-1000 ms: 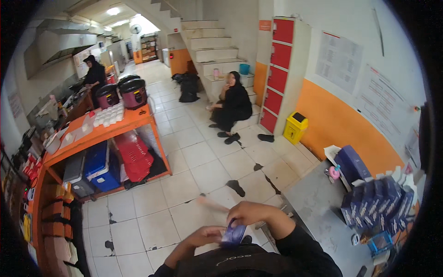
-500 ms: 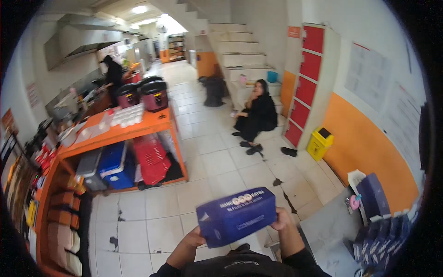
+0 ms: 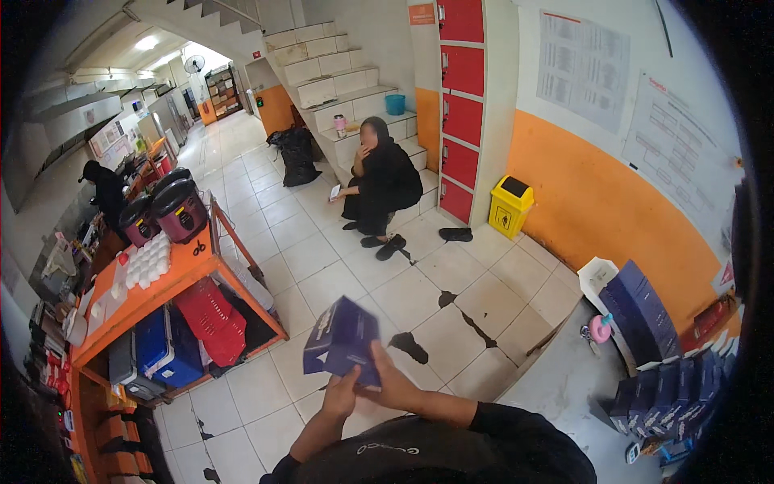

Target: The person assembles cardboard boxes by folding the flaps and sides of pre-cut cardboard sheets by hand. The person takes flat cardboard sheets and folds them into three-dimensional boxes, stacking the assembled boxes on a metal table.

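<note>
Gripping the blue box [image 3: 343,335] at its near end, your left hand [image 3: 342,394] and right hand [image 3: 393,383] are both clamped on it, close together. Half a second ago you had one hand at each end; now the box is swung round and tilted, held in front of you above the floor tiles. That likely leaves its far end without support. Your fingers cover part of the near end, so you cannot tell whether it is closed.

To your right, the grey table [image 3: 536,391] carries a row of similar boxes [image 3: 665,403], a larger open box [image 3: 641,310] and a pink round object [image 3: 599,329], which crowd its far side. Ahead, a seated person [image 3: 387,181] and a loose shoe [image 3: 455,234] take up floor near the yellow bin [image 3: 509,208].
</note>
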The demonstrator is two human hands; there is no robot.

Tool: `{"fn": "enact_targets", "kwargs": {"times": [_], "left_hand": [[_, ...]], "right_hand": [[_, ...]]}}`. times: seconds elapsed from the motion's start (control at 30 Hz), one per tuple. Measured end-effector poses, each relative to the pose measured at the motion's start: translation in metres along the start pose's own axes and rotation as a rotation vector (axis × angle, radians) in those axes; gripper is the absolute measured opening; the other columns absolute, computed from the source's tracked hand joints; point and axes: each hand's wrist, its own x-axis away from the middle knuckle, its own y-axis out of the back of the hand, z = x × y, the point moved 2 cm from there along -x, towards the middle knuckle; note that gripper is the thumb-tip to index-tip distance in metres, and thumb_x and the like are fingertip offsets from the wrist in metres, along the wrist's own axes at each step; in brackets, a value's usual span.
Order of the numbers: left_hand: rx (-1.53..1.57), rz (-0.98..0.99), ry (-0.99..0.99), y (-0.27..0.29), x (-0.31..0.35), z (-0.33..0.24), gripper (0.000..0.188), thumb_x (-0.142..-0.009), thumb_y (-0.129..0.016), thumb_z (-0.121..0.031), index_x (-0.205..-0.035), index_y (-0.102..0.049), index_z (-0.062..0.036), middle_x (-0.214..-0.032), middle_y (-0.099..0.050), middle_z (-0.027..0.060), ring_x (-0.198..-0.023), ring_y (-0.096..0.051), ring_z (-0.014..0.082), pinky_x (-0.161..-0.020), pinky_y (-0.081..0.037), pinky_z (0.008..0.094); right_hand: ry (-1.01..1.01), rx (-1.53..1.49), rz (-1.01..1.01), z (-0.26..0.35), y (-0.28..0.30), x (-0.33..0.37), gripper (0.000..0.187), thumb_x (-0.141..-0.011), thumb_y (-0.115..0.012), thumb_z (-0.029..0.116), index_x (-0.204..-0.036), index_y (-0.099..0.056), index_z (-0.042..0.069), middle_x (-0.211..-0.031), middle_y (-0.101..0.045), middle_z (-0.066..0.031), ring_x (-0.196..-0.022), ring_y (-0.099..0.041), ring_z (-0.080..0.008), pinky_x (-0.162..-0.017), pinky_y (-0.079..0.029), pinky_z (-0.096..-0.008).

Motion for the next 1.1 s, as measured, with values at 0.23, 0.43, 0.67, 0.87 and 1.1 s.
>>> {"fn": "enact_targets", "kwargs": {"times": [0.23, 0.43, 0.67, 0.87, 1.1], "left_hand": [[-0.028, -0.012, -0.063, -0.027, -0.064, -0.012, 0.045, -0.084, -0.058, 0.004, -0.127, -0.044, -0.0011, -0.112, -0.059, 0.0082, -0.100, -0.059, 0.0201, -0.090, -0.046, 0.0346], [0.079, 0.064, -0.135, -0.065, -0.134, -0.018, 0.034, -0.082, -0.061, 0.006, -0.115, -0.054, 0.0017, -0.106, -0.061, 0.0071, -0.099, -0.059, 0.0187, -0.088, -0.047, 0.0336], [0.072, 0.185, 0.024, -0.112, -0.246, 0.000, 0.018, -0.085, -0.066, -0.010, -0.101, -0.063, -0.0021, -0.094, -0.065, 0.0048, -0.084, -0.060, 0.0128, -0.079, -0.047, 0.0264], [-0.090, 0.402, 0.186, -0.156, -0.340, 0.005, 0.025, -0.084, -0.069, -0.025, -0.094, -0.065, -0.0021, -0.084, -0.065, 0.0019, -0.082, -0.060, 0.0107, -0.076, -0.045, 0.0231], [-0.369, 0.655, -0.442, -0.180, -0.434, 0.028, 0.024, -0.084, -0.061, -0.002, -0.107, -0.057, -0.0002, -0.100, -0.061, 0.0048, -0.090, -0.060, 0.0147, -0.073, -0.051, 0.0275]], "right_hand": [[-0.147, -0.095, -0.241, -0.045, 0.051, -0.017, 0.086, -0.081, -0.061, -0.005, -0.147, -0.008, 0.010, -0.129, -0.049, -0.0151, -0.107, -0.055, -0.0213, -0.073, -0.049, -0.0251], [-0.453, -0.433, -0.319, -0.088, 0.114, -0.028, 0.026, -0.087, -0.064, 0.014, -0.108, -0.060, 0.000, -0.084, -0.067, -0.0042, -0.077, -0.060, -0.0103, -0.070, -0.047, -0.0243], [-0.506, -0.831, -0.767, -0.120, 0.190, -0.064, 0.014, -0.083, -0.066, 0.005, -0.097, -0.064, 0.000, -0.084, -0.065, -0.0033, -0.076, -0.058, -0.0104, -0.071, -0.046, -0.0246], [-0.323, -0.067, -0.959, -0.131, 0.227, -0.106, 0.017, -0.077, -0.067, -0.003, -0.093, -0.065, 0.002, -0.081, -0.064, -0.0074, -0.072, -0.061, -0.0181, -0.064, -0.049, -0.0285], [-0.106, 0.700, -0.738, -0.179, 0.249, -0.179, 0.020, -0.067, -0.068, -0.005, -0.084, -0.067, 0.007, -0.070, -0.057, -0.0104, -0.062, -0.057, -0.0269, -0.054, -0.047, -0.0357]]}}
